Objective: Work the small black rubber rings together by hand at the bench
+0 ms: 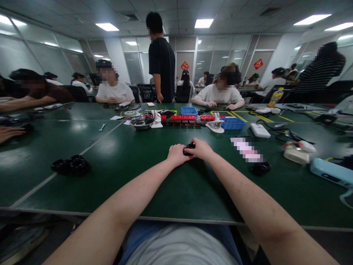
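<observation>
In front of me, just above the green table, a small glossy black round part [189, 148] sits between both hands. My left hand [178, 155] curls around its left side and underside. From the right, the fingers and thumb of my right hand [202, 149] grip its rim. Part of it is hidden by my fingers. Similar black cup-like parts [72, 165] lie grouped on the left of the table. Another black round part [260, 168] rests at the right, by a blurred pink item [247, 149].
Across the middle stand a metal bowl [142, 123], a red-and-black row of modules [186, 119], a white clamp stand [216, 124] and a blue bin [234, 123]. A wrench [102, 127] lies left. White devices [259, 130], cables and a light-blue case [331, 172] occupy the right. People sit opposite.
</observation>
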The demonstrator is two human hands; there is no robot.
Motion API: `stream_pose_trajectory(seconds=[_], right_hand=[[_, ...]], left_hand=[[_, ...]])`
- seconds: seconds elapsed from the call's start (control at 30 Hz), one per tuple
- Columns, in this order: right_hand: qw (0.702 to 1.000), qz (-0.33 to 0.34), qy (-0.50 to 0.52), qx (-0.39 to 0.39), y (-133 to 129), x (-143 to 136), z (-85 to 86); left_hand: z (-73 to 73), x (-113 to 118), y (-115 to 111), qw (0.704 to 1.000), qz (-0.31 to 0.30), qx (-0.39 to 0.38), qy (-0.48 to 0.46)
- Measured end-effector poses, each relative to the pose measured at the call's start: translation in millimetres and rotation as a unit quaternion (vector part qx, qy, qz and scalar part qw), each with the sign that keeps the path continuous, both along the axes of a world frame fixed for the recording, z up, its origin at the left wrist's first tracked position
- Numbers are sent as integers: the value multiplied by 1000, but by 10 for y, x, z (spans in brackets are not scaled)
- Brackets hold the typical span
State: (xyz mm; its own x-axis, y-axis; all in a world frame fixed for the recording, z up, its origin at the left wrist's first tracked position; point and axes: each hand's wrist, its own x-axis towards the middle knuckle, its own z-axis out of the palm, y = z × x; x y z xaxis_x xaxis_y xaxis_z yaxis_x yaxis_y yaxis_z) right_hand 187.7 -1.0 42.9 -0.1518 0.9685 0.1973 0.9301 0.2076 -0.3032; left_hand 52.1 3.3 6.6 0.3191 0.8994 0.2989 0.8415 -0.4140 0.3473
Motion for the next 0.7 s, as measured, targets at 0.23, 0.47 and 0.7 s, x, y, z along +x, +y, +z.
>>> stream_pose_trajectory(seconds=[0.23, 0.47, 0.7], right_hand=[[999, 47, 26, 4, 45, 32, -42], [981, 185, 57, 16, 52, 61, 39], [968, 240, 64, 41, 0, -88, -47]], left_hand=[[6, -8, 22, 999, -17, -19, -31], [4, -164, 141, 984, -138, -83, -79], [3, -159, 164, 974, -157, -120, -107]])
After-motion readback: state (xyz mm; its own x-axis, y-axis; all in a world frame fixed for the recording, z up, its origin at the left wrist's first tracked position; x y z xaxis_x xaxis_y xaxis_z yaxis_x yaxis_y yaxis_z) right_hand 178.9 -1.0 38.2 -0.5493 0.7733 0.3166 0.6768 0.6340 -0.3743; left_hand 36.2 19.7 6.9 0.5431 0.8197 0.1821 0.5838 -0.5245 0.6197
